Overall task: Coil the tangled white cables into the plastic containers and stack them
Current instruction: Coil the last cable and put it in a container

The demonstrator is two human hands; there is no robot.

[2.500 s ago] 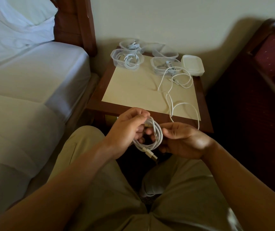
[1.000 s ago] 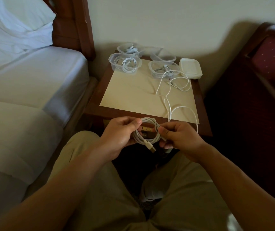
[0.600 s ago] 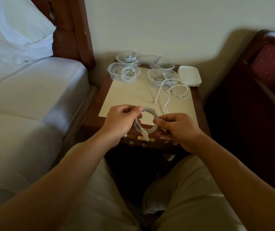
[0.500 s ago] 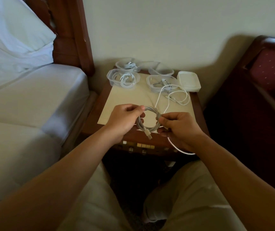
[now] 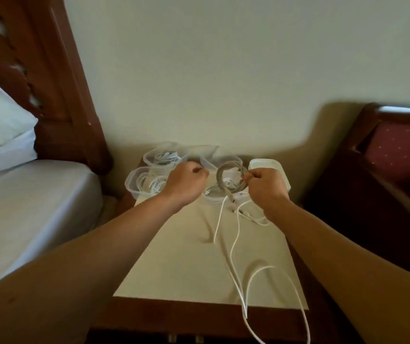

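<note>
My right hand (image 5: pixel 266 187) pinches a coiled white cable (image 5: pixel 231 178) and holds it upright over the front right plastic container (image 5: pixel 211 196). A loose white cable (image 5: pixel 233 244) trails from that container across the bedside table (image 5: pixel 186 264) and over its front edge. My left hand (image 5: pixel 186 181) is off the coil, with curled fingers and nothing visible in them, beside an empty clear container (image 5: pixel 211 153). Two more containers, front left (image 5: pixel 137 184) and back left (image 5: pixel 161 155), each hold a coiled cable.
A white stack of lids (image 5: pixel 270 166) sits at the table's back right, partly behind my right hand. A bed (image 5: pixel 32 207) with a wooden headboard (image 5: pixel 50 83) is on the left, a dark red chair (image 5: pixel 397 157) on the right, and the wall is close behind.
Both hands moved forward from the table's front edge to the containers at the back. My left hand let go of the coil, which my right hand now holds alone. The view tilted up.
</note>
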